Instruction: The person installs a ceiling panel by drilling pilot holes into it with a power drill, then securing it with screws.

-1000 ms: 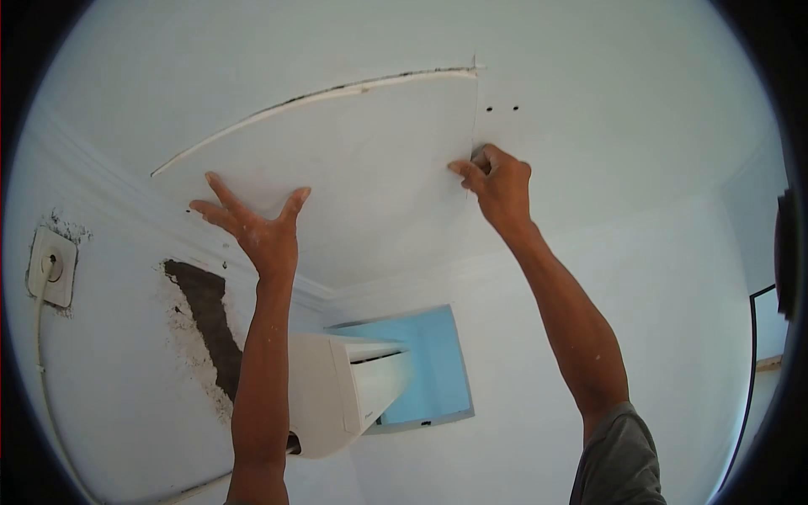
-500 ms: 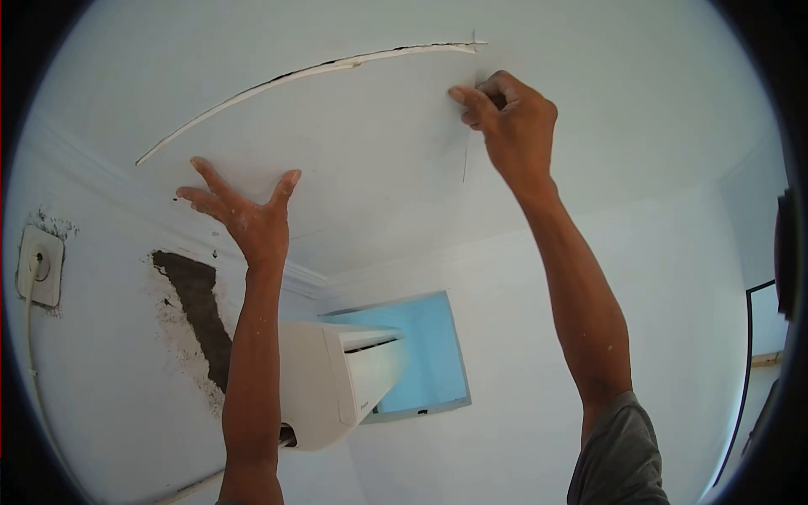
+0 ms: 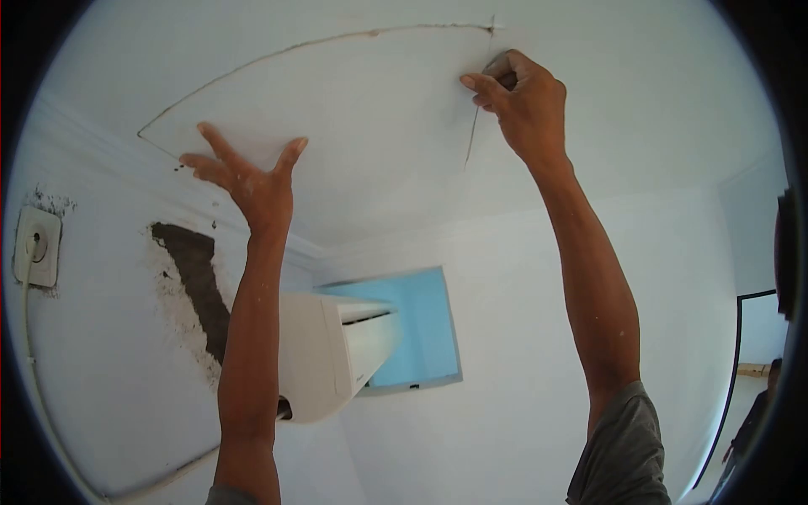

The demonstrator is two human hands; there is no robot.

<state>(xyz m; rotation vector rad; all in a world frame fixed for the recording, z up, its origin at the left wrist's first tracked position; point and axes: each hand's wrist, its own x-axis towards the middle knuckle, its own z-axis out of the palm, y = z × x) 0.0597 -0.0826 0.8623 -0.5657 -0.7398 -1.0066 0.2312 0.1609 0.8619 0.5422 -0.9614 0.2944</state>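
Overhead is a white ceiling panel point(image 3: 370, 118) with a thin curved cut line point(image 3: 316, 44) along its far edge. My left hand point(image 3: 252, 181) lies against the panel's left part, fingers spread and empty. Near the panel's right edge, my right hand point(image 3: 526, 101) has its thumb and fingers pinched together. Whatever it may hold is too small or hidden to make out. A thin dark line point(image 3: 471, 139) runs down the ceiling just below the right fingers.
A white air conditioner point(image 3: 316, 358) hangs beside a light-blue recess point(image 3: 425, 328). On the left wall are a socket point(image 3: 38, 244) with a cable and a dark bare patch point(image 3: 198, 273). Part of a person point(image 3: 749, 421) shows by the frame at the far right.
The gap along the curved cut has narrowed to a thin line, with the panel now nearly flush. Both hands appear slightly higher in view. A person has appeared at the far right.
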